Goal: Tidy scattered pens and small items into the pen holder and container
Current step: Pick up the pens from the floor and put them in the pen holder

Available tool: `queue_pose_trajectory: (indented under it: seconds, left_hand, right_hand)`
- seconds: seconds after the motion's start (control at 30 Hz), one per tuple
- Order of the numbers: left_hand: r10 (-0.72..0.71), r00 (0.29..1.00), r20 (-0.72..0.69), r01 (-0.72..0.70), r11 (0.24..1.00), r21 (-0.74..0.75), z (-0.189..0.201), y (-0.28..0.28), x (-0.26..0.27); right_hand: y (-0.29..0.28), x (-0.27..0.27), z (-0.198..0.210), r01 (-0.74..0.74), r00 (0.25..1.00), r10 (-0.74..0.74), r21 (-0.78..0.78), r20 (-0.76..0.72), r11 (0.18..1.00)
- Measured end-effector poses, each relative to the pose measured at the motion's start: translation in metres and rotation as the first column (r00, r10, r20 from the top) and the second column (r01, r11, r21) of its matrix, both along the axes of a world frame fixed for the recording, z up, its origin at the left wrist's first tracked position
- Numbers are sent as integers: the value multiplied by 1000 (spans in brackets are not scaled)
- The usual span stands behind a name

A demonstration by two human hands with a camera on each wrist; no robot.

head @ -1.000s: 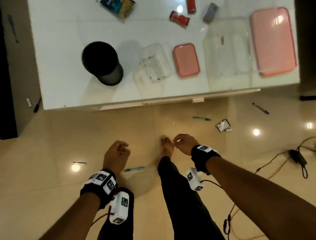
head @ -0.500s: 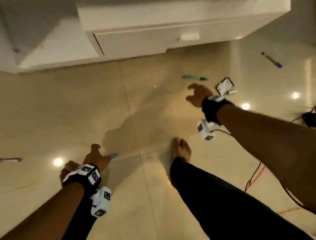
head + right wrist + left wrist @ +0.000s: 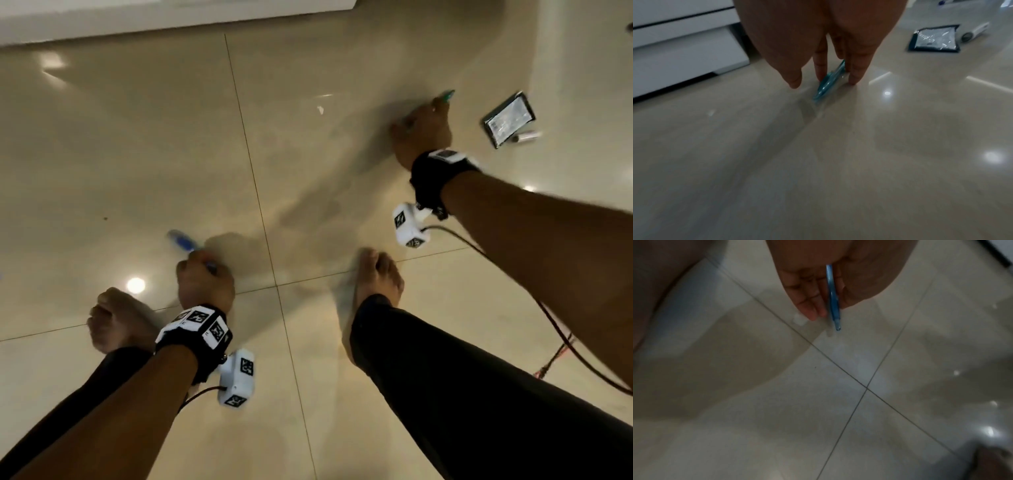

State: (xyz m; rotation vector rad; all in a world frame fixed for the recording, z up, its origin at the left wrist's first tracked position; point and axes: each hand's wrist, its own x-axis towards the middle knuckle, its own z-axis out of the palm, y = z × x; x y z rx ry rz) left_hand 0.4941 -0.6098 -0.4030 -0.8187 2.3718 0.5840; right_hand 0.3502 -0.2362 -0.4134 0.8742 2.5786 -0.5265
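Note:
I am bent low over a glossy tiled floor. My left hand grips a blue pen just above the floor; in the left wrist view the blue pen sits pinched between thumb and fingers. My right hand reaches far right and closes on a green pen lying on the tiles. In the right wrist view the green pen lies between my fingertips, which touch the floor. The pen holder and container are out of view.
A shiny dark-edged packet and a small white tube lie right of my right hand. My bare feet stand between the hands. A white cabinet base runs along the top. A cable trails right.
The view has dropped from the tabletop to the floor. My left hand has taken hold of the blue pen, and my right hand has reached out to the green pen and closed on it.

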Motion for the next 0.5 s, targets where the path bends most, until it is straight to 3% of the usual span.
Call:
queue_pose_trajectory:
  seconds: [0.17,0.3,0.37,0.5]
  left_hand:
    - [-164,976,-141,189,963,189,10,32,-36]
    - [-241,947,-214,300,902,309,17,55,-73]
    - [-245,941,-232,315,883,348,22,67,-91]
    - [-203,961,-187,267,859,437,32,87,-119]
  right_hand:
    - [-14,35,3,-157,986,159,43,-52,987]
    - [-16,59,10,-256,967,256,-20,13,967]
    - [-21,72,14,-217,974,220,-49,48,975]
    - [-27,81,11,45,996,-36,-104,84,994]
